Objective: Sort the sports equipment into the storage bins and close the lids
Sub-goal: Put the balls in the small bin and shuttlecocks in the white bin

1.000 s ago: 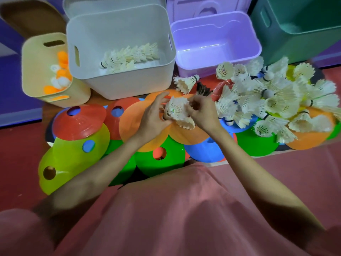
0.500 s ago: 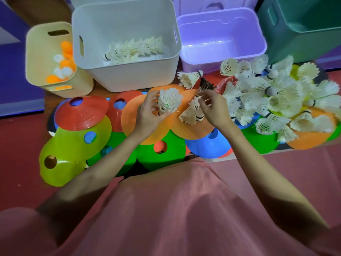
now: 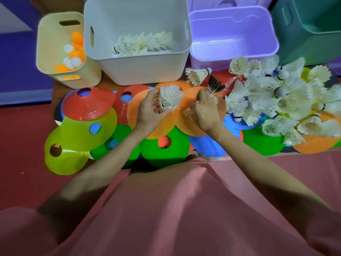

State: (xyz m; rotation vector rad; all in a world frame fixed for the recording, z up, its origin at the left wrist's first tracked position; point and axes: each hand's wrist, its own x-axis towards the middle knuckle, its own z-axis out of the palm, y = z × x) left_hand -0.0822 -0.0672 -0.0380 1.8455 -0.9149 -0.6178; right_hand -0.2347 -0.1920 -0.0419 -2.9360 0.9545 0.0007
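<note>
Left hand (image 3: 147,115) curled round white feathered shuttlecock (image 3: 169,97), feather skirt up, above flat orange plastic disc cone (image 3: 158,126). Right hand (image 3: 204,111) just beside it, fingers curled, pinching second white shuttlecock (image 3: 189,114) beneath palm. White plastic storage bin (image 3: 136,69) beyond left hand holds stacked shuttlecocks (image 3: 144,44). Loose shuttlecock pile (image 3: 280,97) right of right hand.

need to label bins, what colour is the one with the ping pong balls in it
Pale yellow bin, far left, holding orange and white balls; head view.
</note>
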